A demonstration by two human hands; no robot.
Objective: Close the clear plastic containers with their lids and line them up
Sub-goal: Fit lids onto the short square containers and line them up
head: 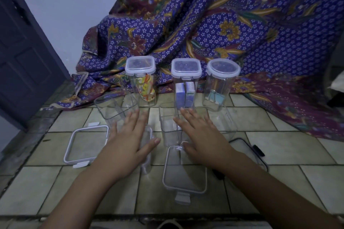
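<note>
Clear plastic containers stand in two rows on the tiled floor (288, 147) ahead of you. In the far row, toward 12 o'clock, three are lidded: the square container with colourful pieces (143, 87) at 11, the square container with blue boxes (186, 87) at 12, and the round container (219, 87) with pale clips at its bottom at 1. Just in front of them are three with no lids on: the left open container (114, 111), the middle open container (168, 128) and the right open container (226, 122).

Your left hand (130, 145) is flat, palm down, fingers straight and spread wide, holding nothing. Its fingertips reach the near side of the left open container. Your right hand (201, 135) is flat and spread the same way, with its fingertips over the rim of the middle open container. Whether either hand touches the plastic, I cannot tell.

The loose lids lie nearer you. The left lid (86, 145) is at 10 o'clock, beside your left hand. The near lid (184, 173) lies at 6 o'clock between your wrists. A third lid (148, 161) is mostly hidden under your left hand. A black cable (258, 152) lies at 3 o'clock. Patterned purple cloth (223, 24) hangs behind the far row.
</note>
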